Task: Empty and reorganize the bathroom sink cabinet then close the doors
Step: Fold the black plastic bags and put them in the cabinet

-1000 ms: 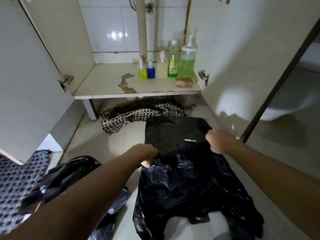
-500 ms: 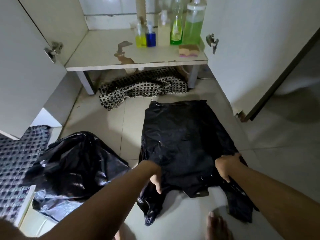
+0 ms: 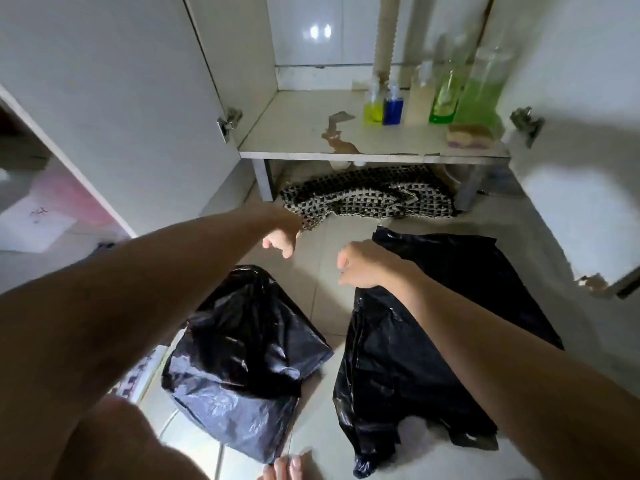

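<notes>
Cabinet (image 3: pixel 346 133) at 12 o'clock, both doors swung wide, stained shelf carrying a row of bottles (image 3: pixel 436 95) and a sponge (image 3: pixel 471 135) toward 1 o'clock. Tiled floor (image 3: pixel 318 289): flattened black bag (image 3: pixel 415 358) at 5 o'clock, crumpled black bag (image 3: pixel 242 358) at 7 o'clock, checkered mat (image 3: pixel 367 199) under the shelf. Left hand (image 3: pixel 280 233) and right hand (image 3: pixel 360 265) hover near centre, fingers loosely curled, grasping nothing.

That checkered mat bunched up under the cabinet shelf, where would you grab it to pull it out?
Take the checkered mat by its front left corner, the part sticking out past the shelf edge, coming from the front and low. It lies crumpled on the floor, so a pinch on a raised fold should drag it clear. The left hand is already nearest.
</notes>
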`<state>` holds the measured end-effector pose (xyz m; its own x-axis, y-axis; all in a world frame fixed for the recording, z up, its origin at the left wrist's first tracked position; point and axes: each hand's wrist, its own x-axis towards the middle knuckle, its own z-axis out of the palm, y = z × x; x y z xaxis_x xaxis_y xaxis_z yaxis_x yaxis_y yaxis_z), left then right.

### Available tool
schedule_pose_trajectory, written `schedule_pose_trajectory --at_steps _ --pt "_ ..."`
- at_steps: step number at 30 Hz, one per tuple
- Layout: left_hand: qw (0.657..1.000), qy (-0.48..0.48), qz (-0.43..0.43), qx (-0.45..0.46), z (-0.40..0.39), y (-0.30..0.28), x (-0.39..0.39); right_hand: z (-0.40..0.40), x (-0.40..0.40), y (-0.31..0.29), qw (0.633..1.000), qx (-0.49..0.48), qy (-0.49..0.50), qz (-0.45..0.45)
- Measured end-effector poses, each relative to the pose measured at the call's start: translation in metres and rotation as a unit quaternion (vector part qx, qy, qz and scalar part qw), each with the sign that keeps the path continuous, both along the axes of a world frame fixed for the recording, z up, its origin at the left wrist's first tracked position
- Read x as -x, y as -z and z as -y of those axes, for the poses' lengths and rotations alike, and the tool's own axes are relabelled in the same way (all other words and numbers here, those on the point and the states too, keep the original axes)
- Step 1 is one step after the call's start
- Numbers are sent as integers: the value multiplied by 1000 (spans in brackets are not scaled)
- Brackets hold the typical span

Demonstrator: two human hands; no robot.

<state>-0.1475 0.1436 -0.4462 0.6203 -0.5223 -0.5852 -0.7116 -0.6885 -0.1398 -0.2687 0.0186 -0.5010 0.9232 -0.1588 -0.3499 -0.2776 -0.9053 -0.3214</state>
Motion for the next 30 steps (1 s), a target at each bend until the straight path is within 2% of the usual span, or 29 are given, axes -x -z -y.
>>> schedule_pose_trajectory --at_steps 3,6,11,15,19,23,27,30 --pt "999 -27 -18 -37 -52 13 -8 -46 -18 11 997 -44 -47 -42" --pt "992 -67 -37 -103 -96 43 -12 -87 -27 40 993 -43 -86 -74" --pt "969 -193 -68 -140 -134 69 -19 -152 -24 88 991 -59 -101 -58" --pt "933 -284 -164 -145 -157 91 -24 -198 -18 107 992 -37 -115 -34" --pt "928 -317 -192 -47 -160 100 -23 -210 -14 123 991 8 -131 1" --pt "907 -367 -202 39 -160 85 -21 -201 -20 114 991 -72 -111 31" --pt "892 -400 -128 165 -168 66 -31 -188 -38 95 983 -133 -109 59" --pt "894 -378 -38 236 -169 52 -32 -173 -46 72 981 -140 -105 86"
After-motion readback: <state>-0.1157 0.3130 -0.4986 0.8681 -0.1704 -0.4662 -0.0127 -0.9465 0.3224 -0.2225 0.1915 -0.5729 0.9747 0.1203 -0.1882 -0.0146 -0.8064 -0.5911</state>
